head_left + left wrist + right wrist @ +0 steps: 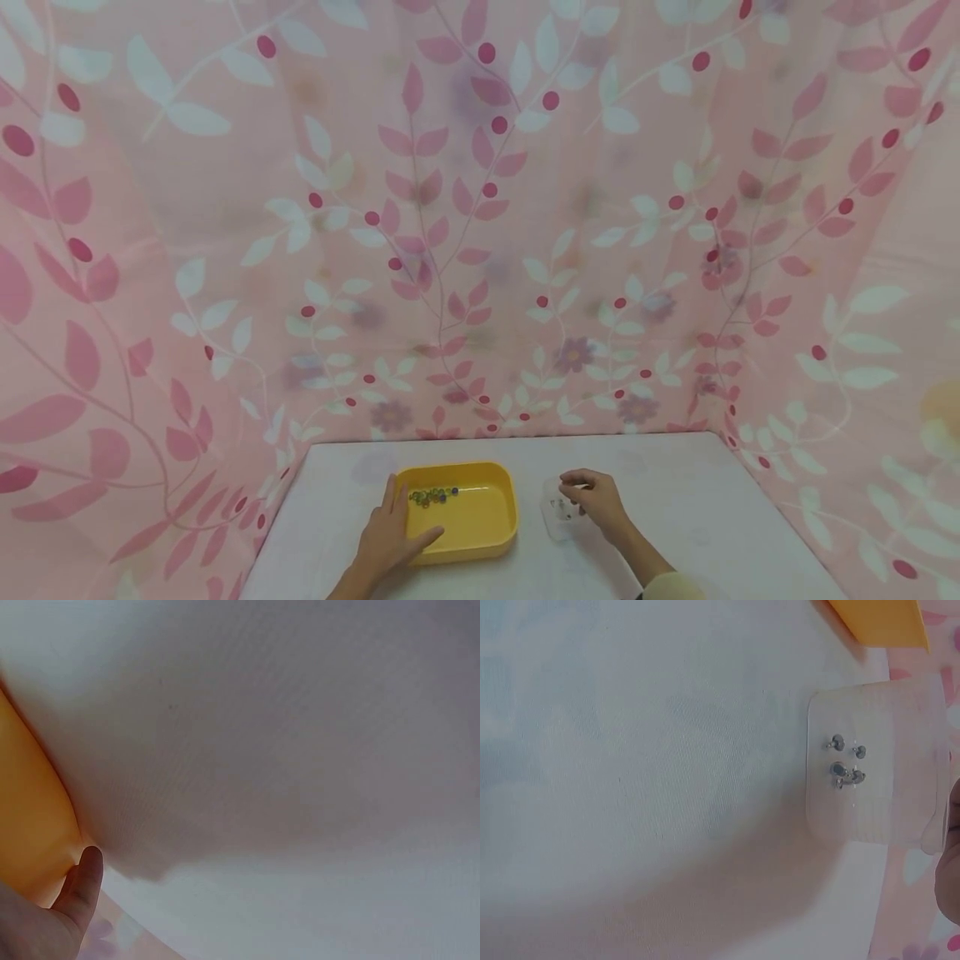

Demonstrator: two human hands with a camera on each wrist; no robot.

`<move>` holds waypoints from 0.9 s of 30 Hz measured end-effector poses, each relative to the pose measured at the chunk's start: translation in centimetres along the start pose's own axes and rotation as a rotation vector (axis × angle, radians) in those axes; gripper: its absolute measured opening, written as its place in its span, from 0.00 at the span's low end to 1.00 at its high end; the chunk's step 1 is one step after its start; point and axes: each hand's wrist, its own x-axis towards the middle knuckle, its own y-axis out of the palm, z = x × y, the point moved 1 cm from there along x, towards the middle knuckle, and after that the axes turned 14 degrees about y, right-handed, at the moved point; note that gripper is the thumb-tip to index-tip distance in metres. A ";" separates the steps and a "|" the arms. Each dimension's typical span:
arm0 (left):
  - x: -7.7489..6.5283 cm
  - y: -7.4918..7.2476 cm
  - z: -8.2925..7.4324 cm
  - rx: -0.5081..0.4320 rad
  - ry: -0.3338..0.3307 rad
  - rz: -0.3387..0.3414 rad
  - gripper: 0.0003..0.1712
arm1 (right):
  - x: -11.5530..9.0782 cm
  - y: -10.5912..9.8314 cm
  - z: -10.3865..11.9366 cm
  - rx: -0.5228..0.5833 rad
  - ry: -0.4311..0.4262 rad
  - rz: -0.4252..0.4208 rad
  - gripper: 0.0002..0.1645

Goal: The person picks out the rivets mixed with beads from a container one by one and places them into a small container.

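My left hand (386, 533) rests against the left side of a yellow tray (480, 550), fingers straight along the outer wall. Its thumb reaches over the near rim; in the left wrist view a fingertip touches the yellow wall. Small shiny green, amber and blue round pieces (431, 497) lie at the tray's far left. My right hand (597, 500) is over a clear plastic box (557, 527), its fingers bent at the rim. Inside the box are several small metal pieces (840, 769) with round heads and short stems. What the right fingertips hold, I cannot tell.
Both containers stand on a white-covered table (337, 475), the clear box a short way right of the tray. Behind and at both sides hangs a pink leaf-patterned curtain (480, 250), meeting the table's far edge.
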 end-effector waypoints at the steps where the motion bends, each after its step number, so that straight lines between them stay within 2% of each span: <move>1: 0.0 0.0 0.0 0.001 -0.001 0.002 0.67 | 0.0 0.1 0.0 0.011 0.009 -0.003 0.17; 8: -0.1 0.0 0.1 -0.029 -0.007 0.010 0.68 | -0.3 0.4 0.3 0.026 0.001 -0.032 0.15; 11: -0.1 -0.1 0.1 -0.025 -0.004 0.018 0.69 | -0.7 0.5 0.9 -0.003 -0.046 -0.054 0.16; 14: -0.1 -0.4 0.0 -0.015 0.001 0.017 0.69 | -0.9 0.9 1.8 -0.077 -0.127 -0.106 0.21; 18: 0.0 -0.8 -0.1 -0.014 0.008 0.004 0.69 | -0.8 2.6 3.0 -0.235 -0.254 -0.158 0.37; 21: 0.1 -0.9 -0.1 -0.007 0.007 0.006 0.69 | -0.8 4.1 3.7 -0.403 -0.328 -0.153 0.49; 24: 0.1 -0.8 0.0 -0.005 0.003 0.022 0.69 | -1.1 5.5 4.1 -0.590 -0.389 -0.145 0.55; 27: 0.1 -0.6 -0.1 -0.012 0.003 0.035 0.70 | -1.3 6.7 4.4 -0.697 -0.470 -0.139 0.55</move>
